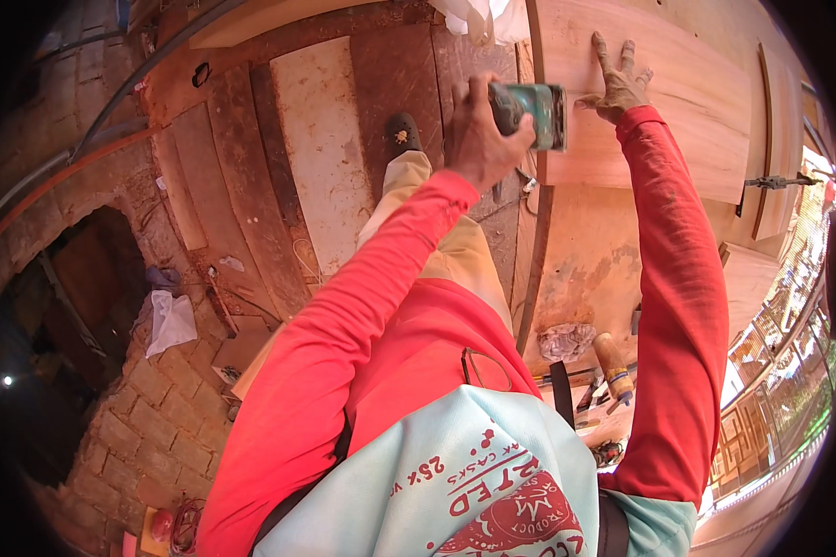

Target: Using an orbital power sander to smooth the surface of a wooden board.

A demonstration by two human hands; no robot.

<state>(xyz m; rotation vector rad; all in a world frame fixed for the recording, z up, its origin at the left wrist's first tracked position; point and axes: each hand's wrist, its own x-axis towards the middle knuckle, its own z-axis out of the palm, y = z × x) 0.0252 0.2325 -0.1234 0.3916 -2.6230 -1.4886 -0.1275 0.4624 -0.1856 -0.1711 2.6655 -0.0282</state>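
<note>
My left hand (483, 135) is wrapped round a teal sander (537, 113), whose flat pad side is turned toward the left edge of a wide, pale reddish wooden board (669, 70). The pad is at that edge; whether it touches cannot be made out. With fingers spread, my right hand (620, 88) lies flat on the face of the same board, to the right of the sander. Beneath the board is a plywood worktop (581, 251) with stained patches.
A dark metal clamp (776, 182) sits at the board's right. Crumpled clear plastic (567, 342) and a yellowish bottle (613, 364) lie nearer me on the worktop. Planks (318, 139) cover the floor at left, beside a dark opening (74, 334) and a white bag (170, 322).
</note>
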